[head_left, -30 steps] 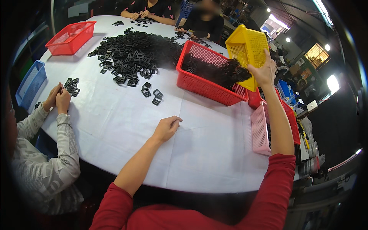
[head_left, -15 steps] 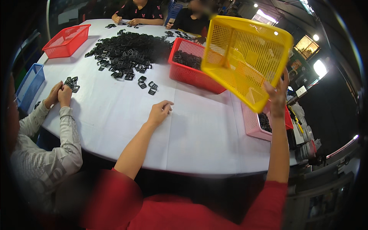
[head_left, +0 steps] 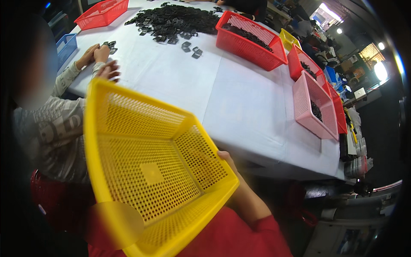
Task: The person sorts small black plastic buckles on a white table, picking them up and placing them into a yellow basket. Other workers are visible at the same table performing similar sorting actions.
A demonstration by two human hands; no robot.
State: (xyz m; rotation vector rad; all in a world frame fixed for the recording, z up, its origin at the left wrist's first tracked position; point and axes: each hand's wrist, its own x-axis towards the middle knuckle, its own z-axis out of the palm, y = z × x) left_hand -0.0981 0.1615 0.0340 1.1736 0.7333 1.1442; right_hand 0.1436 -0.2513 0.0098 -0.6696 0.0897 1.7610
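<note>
A yellow perforated plastic basket (head_left: 188,113), tilted with its open side toward me, fills the lower middle of the view. My right hand (head_left: 227,160) grips its right rim, thumb over the edge and the other fingers hidden behind. Beyond the basket's upper left corner, my left hand (head_left: 109,72) shows with fingers stretched out and apart; its wrist and forearm are hidden behind the basket. Whether the left hand touches the rim cannot be made out. No parts show inside the basket.
On the white table (head_left: 252,111) lie a heap of black plastic buckles (head_left: 171,21) and a few loose buckles (head_left: 191,50). Red (head_left: 252,53) and pink (head_left: 317,107) baskets holding black parts stand right. A co-worker's hands (head_left: 92,55) hold small parts at left, near a blue basket (head_left: 66,49).
The yellow basket has come from the upper right down toward me and to the left, in my right hand. My left hand has moved left, off the table's middle. The view has shifted.
</note>
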